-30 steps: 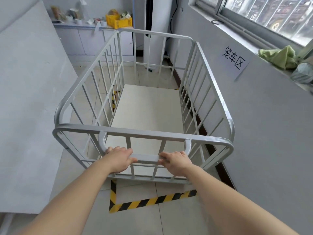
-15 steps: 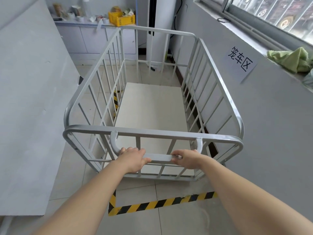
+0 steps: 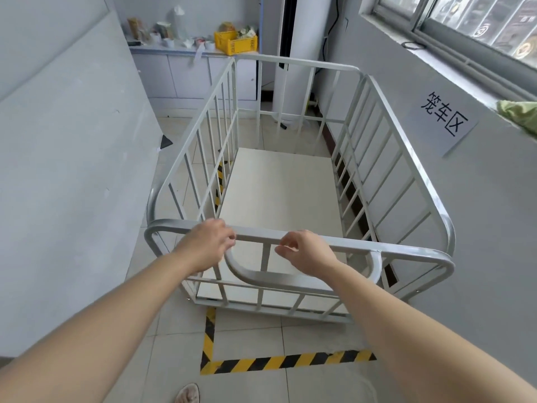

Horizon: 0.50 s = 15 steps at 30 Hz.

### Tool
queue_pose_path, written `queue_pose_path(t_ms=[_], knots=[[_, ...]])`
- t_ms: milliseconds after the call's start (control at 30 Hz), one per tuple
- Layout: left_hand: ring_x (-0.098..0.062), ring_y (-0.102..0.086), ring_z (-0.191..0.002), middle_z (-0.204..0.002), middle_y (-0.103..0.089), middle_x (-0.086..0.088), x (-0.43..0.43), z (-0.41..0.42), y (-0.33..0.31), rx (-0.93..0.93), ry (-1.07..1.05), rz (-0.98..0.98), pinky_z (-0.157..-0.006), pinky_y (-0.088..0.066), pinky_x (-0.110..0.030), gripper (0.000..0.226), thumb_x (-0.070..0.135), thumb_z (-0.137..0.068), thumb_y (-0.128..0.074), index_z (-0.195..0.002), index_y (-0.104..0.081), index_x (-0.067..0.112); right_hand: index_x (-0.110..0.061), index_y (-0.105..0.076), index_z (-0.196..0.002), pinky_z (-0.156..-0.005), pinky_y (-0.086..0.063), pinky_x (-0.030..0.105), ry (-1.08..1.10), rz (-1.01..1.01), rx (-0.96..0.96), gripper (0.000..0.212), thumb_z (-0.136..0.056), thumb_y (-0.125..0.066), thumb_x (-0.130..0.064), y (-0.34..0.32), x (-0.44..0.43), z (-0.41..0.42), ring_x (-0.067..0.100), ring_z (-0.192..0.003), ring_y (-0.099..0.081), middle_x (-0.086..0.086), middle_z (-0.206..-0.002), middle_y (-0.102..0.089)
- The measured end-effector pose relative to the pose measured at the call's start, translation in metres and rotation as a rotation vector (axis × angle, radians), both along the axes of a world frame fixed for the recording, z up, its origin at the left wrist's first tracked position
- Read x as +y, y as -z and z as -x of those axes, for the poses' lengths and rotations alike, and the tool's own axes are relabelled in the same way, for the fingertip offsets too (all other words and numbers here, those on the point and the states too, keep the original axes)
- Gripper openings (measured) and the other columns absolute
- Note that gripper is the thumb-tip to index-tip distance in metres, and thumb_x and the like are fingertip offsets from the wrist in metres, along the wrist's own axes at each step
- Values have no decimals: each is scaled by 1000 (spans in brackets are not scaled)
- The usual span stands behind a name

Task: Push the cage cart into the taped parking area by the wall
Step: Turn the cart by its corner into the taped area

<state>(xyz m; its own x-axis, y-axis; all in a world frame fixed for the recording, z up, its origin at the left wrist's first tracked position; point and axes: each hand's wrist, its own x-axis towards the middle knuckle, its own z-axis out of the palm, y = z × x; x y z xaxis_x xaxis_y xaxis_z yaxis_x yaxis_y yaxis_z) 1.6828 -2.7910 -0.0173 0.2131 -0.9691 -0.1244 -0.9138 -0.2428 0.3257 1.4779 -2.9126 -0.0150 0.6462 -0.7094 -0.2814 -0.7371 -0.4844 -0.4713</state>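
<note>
Hands point(image 3: 207, 242) point(image 3: 305, 251) hover half-curled, holding nothing, above cart handle point(image 3: 279, 277).

Bright window point(image 3: 476, 21) daylight, wide-angle edge warping

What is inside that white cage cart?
Nothing that shows: the cage cart holds only its bare cream floor panel. A small strip of the panel nearest the person is covered by both hands and the rail.
</note>
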Motion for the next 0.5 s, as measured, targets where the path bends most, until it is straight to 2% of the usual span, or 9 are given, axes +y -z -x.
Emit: queue_pose_path(t_ms=[67,233,333,400,500], knots=[[-18,-45,-115,-118,-54,0,7,-34,3,-84,-29,1,-101,-37,-34,35,33,-99,-43,-128,-57,20,-24,-65,-118,-96,-45,37,-39,30,-11,34,-92,-55,-45,2,8,-21,22,-115,-52,2,-119,-60],[-23,-23,-142,-150,-35,-5,16,-101,15,-232,-46,-105,-115,-20,-42,42,32,-100,-40,-141,-42,22,-27,-55,-132,-104,-35,38,-91,98,57,46,-94,-48,-52,13,21,-86,24,-128,-43,2,-137,-53],[-21,-20,-143,-151,-34,-3,13,-136,16,-282,31,-125,-115,-16,-40,40,31,-101,-38,-140,-44,22,-26,-49,-138,-107,-33,39,-80,77,104,49,-96,-41,-52,19,27,-129,26,-131,-41,3,-141,-51],[-20,-22,-142,-148,-38,-1,10,-157,18,-309,91,-164,-114,-17,-39,38,31,-101,-38,-136,-48,21,-25,-48,-138,-105,-35,40,-73,29,149,47,-99,-36,-49,23,31,-155,27,-130,-43,4,-139,-54],[-21,-20,-144,-145,-42,1,5,-183,22,-361,184,-241,-115,-15,-40,36,31,-100,-37,-130,-53,20,-25,-58,-120,-91,-37,39,-56,-55,225,44,-100,-28,-49,34,37,-186,28,-116,-53,4,-120,-65]])
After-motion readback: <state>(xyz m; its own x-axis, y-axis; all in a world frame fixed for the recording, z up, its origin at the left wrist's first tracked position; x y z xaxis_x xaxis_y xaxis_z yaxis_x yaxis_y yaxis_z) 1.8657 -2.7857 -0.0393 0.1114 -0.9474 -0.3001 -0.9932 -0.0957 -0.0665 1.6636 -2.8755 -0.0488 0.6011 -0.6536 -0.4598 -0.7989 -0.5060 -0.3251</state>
